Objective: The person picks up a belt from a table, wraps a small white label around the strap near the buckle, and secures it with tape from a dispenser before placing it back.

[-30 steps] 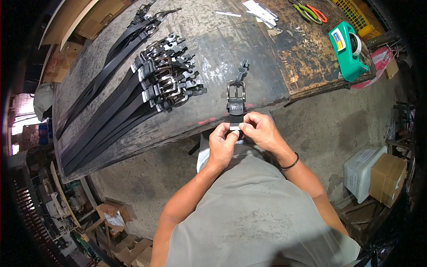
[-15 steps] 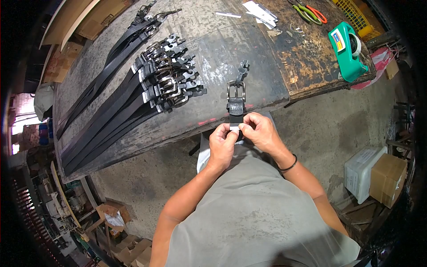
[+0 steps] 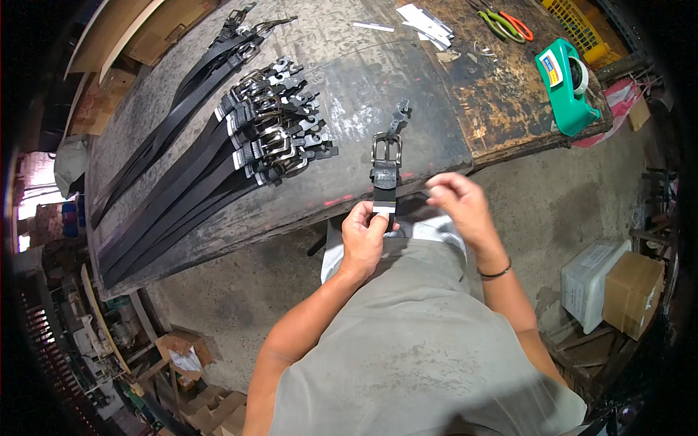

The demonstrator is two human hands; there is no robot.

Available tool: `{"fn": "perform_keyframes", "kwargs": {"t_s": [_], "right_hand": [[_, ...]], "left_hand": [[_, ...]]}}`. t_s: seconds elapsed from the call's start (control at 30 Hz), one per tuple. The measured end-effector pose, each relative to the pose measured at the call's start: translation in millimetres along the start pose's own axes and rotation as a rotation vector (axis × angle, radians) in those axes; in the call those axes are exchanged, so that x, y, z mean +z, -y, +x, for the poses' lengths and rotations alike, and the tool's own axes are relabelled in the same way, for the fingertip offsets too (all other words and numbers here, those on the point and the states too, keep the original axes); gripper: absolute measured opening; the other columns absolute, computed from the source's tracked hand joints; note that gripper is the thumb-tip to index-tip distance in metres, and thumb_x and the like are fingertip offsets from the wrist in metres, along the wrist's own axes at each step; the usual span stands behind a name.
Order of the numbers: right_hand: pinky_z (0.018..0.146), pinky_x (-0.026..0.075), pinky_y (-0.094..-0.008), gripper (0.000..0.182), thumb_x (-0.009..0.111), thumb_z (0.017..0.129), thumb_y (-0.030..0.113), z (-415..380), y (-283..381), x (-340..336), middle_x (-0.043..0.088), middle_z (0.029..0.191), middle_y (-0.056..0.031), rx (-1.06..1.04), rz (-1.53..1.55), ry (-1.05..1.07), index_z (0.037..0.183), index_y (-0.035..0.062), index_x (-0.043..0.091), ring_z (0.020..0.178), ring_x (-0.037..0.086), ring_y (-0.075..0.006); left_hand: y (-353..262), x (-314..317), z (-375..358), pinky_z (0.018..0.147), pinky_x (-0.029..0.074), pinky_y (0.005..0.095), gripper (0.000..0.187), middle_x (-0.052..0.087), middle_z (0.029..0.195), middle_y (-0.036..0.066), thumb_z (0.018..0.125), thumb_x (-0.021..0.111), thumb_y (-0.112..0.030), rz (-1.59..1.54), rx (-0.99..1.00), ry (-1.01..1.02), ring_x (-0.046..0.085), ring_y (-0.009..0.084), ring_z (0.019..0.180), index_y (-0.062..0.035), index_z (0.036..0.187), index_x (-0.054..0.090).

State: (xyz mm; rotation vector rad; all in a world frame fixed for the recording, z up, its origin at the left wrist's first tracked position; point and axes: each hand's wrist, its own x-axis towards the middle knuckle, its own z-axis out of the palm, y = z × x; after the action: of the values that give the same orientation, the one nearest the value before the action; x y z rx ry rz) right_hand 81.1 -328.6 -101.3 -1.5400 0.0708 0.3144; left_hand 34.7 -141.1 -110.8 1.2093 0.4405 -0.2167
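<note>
A black belt [image 3: 384,195] with a metal buckle [image 3: 386,149] lies over the table's front edge, its buckle end on the tabletop. My left hand [image 3: 361,236] is closed on the strap just below the edge, thumb on top. Around the strap by my thumb is a white paper band [image 3: 383,208]. A small dark hanger hook [image 3: 399,116] extends from the buckle's far side. My right hand [image 3: 465,209] is off the belt, to its right, in the air before the table; its fingers are curved and apart, slightly blurred, with nothing visible in them.
Several black belts with buckles and hooks [image 3: 269,123] lie piled on the table's left. A green tape dispenser [image 3: 563,87], pliers [image 3: 505,23] and white paper strips [image 3: 425,23] are on the right. A plastic bin [image 3: 589,283] and carton [image 3: 634,294] stand at lower right.
My right hand has let go of the strap and moved right and slightly up. My left hand still holds the belt, which has barely shifted.
</note>
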Motion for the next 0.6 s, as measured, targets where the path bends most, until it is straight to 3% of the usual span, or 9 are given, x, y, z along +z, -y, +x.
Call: {"fn": "perform_keyframes", "kwargs": {"t_s": [0.3, 0.43, 0.6], "right_hand": [[0.063, 0.048, -0.0221, 0.017, 0.059, 0.091, 0.015, 2.0, 67.1, -174.9, 0.056, 0.076, 0.0003, -0.368, 0.061, -0.703, 0.099, 0.0009, 0.061, 0.066, 0.054, -0.0063], [0.057, 0.043, -0.0196, 0.015, 0.058, 0.091, 0.015, 16.0, 102.7, -239.7, 0.054, 0.073, 0.0025, -0.496, -0.061, -0.810, 0.097, 0.0009, 0.061, 0.064, 0.049, -0.0045], [0.060, 0.042, -0.0269, 0.023, 0.062, 0.086, 0.021, 53.7, 117.2, -283.7, 0.058, 0.075, -0.0004, -0.250, -0.447, -0.905, 0.091, -0.0019, 0.064, 0.067, 0.052, -0.0099]], "left_hand": [[-6.6, 5.5, 1.5, 0.066, 0.050, 0.0291, 0.011, 0.060, 0.085, 0.006, 0.084, 0.054, -0.004, 0.087, 0.027, -0.051, 0.059, 0.0137, 0.071, 0.0011, 0.093, 0.056], [-7.2, 1.9, -3.4, 0.067, 0.050, 0.0295, 0.006, 0.057, 0.082, 0.005, 0.084, 0.053, -0.003, 0.068, 0.108, -0.013, 0.057, 0.0138, 0.068, 0.0000, 0.088, 0.055], [-1.8, -1.6, -1.6, 0.064, 0.051, 0.0293, 0.003, 0.057, 0.081, 0.005, 0.084, 0.052, -0.001, 0.012, 0.107, -0.027, 0.056, 0.0129, 0.066, -0.0016, 0.086, 0.053]]}}
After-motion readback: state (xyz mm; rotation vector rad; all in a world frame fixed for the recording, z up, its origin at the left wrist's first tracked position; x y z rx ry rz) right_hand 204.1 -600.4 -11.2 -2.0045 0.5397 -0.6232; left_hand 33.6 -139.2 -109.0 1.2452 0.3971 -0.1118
